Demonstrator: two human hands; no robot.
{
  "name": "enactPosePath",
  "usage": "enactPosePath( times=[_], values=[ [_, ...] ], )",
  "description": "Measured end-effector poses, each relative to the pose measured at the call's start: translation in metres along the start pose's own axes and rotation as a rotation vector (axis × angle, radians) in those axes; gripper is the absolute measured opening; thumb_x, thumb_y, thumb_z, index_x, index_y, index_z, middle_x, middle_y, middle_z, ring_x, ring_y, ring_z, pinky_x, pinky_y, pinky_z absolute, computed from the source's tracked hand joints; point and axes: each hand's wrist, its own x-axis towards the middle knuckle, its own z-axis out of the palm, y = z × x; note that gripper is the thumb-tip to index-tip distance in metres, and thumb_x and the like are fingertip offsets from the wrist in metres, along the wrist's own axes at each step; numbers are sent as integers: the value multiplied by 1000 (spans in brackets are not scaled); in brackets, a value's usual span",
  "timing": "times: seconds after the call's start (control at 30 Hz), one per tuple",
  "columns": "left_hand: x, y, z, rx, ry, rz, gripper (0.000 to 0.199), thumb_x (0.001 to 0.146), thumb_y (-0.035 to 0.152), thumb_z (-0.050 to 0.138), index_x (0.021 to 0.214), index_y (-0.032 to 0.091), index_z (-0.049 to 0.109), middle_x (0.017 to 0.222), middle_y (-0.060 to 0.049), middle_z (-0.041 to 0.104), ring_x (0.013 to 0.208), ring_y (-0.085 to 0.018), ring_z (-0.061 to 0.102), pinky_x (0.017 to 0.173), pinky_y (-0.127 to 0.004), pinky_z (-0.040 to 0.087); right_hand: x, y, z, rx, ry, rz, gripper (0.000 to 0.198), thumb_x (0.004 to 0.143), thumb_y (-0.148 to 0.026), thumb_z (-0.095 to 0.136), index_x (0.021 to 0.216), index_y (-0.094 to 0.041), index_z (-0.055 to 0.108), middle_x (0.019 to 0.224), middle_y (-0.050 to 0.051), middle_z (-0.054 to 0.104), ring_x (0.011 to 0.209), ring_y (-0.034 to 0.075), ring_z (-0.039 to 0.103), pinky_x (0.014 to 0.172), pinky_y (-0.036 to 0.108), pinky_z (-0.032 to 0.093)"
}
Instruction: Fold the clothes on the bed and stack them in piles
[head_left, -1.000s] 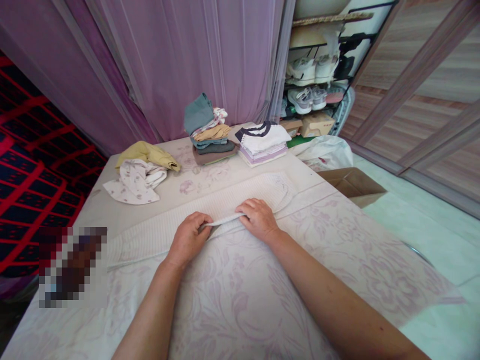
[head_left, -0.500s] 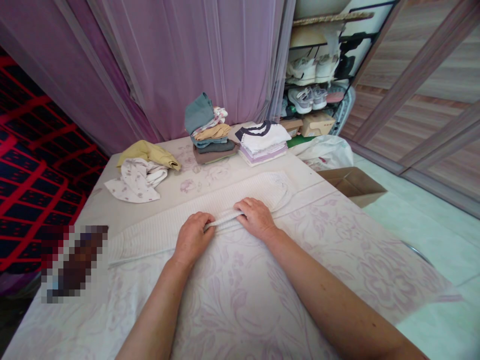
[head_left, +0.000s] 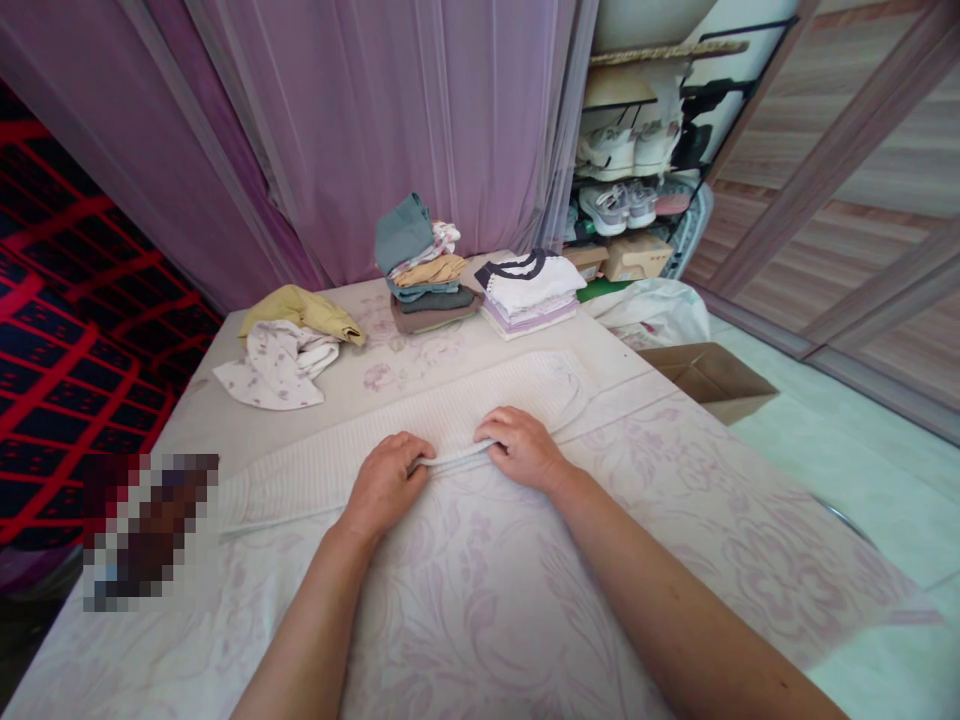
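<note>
A white ribbed garment (head_left: pixel 315 470), folded into a long strip, lies across the bed or table covered with a floral sheet (head_left: pixel 465 600). My left hand (head_left: pixel 388 478) pinches its near edge around the middle. A short way to the right, my right hand (head_left: pixel 519 446) grips the same edge, fingers curled over the cloth. Between my hands the edge is slightly raised and shows as a thin roll. The fingertips are partly hidden by the fabric. What kind of garment it is I cannot tell.
At the back stand a stack of folded coloured clothes (head_left: pixel 427 270) and a stack of white and lilac clothes (head_left: pixel 531 292). A yellow cloth (head_left: pixel 304 312) and a patterned white cloth (head_left: pixel 274 368) lie crumpled at left. Beyond the right edge sit a cardboard box (head_left: pixel 705 380) and a shoe rack (head_left: pixel 637 180).
My hands have spread very slightly apart along the garment's near edge, still holding it. The whole view has shifted a little downward and to the right.
</note>
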Motion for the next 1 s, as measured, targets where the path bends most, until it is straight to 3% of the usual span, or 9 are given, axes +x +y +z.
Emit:
enactPosePath(
  times=[0.17, 0.33, 0.53, 0.73, 0.87, 1.0],
  values=[
    [0, 0, -8, -58, -69, 20, 32, 69, 6, 46, 91, 22, 62, 91, -2, 63, 90, -18, 55, 81, -31, 42, -2, 4, -7, 34, 18, -3, 29, 67, -3, 50, 82, -21, 66, 86, 3, 63, 84, 17, 55, 75, 29, 41],
    [-1, 2, -20, -68, -209, -21, 27, 70, 10, 47, 89, 22, 61, 84, 0, 61, 82, -16, 54, 74, -28, 40, -3, 7, -10, 47, -42, 0, 25, 64, -4, 51, 73, -21, 66, 80, 2, 62, 77, 16, 55, 71, 27, 41],
    [-7, -8, -32, -142, -326, -122, 19, 72, 18, 50, 87, 21, 60, 80, 2, 58, 75, -14, 52, 68, -25, 38, -3, 8, -13, 102, -71, -3, 11, 72, -13, 58, 73, -21, 66, 79, 2, 61, 77, 15, 55, 72, 27, 41],
    [-7, -11, -29, -109, -311, -224, 11, 74, 23, 52, 83, 21, 58, 75, 3, 56, 69, -13, 50, 61, -23, 34, -2, 4, -11, 17, -82, 49, 8, 76, -27, 66, 73, -20, 64, 79, 2, 61, 79, 16, 55, 72, 28, 38],
    [-5, -5, -27, -44, -261, -127, 11, 74, 17, 49, 79, 21, 58, 79, 1, 57, 74, -14, 52, 64, -24, 35, -3, 3, -11, 17, -81, 33, 6, 78, -26, 65, 76, -21, 65, 81, 2, 62, 81, 16, 55, 73, 28, 38],
    [-5, 2, -30, 12, -310, -127, 19, 70, 11, 45, 77, 21, 61, 81, 0, 58, 75, -14, 53, 64, -24, 37, -3, 4, -10, 47, -62, 40, 12, 82, -24, 60, 73, -20, 66, 78, 2, 61, 77, 14, 55, 71, 27, 39]
  ],
)
